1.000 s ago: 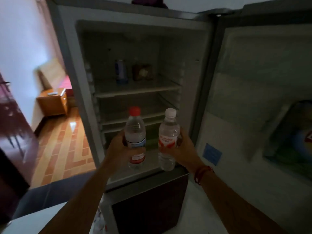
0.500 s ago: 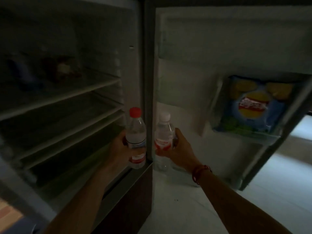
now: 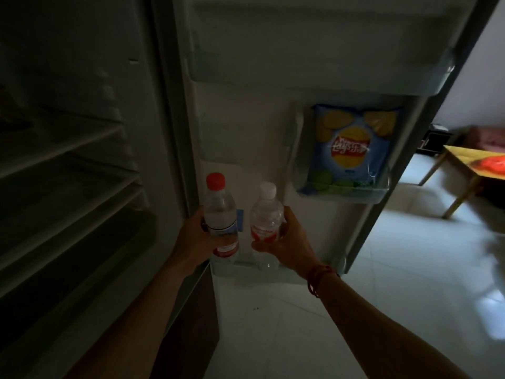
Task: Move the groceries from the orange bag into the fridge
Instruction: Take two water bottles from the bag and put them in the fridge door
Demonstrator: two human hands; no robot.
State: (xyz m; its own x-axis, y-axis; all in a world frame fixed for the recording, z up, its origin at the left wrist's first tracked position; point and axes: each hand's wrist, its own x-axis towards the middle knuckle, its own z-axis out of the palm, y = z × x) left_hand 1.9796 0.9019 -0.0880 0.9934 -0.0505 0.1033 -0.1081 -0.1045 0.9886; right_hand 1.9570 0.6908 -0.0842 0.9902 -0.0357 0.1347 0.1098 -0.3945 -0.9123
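The left hand (image 3: pixel 195 239) was clamped on the red-capped bottle (image 3: pixel 220 214), the right hand (image 3: pixel 289 242) on the white-capped bottle (image 3: pixel 266 214), both upright at the lowest door shelf (image 3: pixel 295 274). Step in hand: placement. The next move probably called for seating both bottles, then releasing

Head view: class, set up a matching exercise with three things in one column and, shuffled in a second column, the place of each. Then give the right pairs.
Things
1. red-cap bottle
2. white-cap bottle
3. chips bag

Places
a. held in the right hand
b. standing in the door shelf
c. held in the left hand

Pairs: 1-c; 2-a; 3-b
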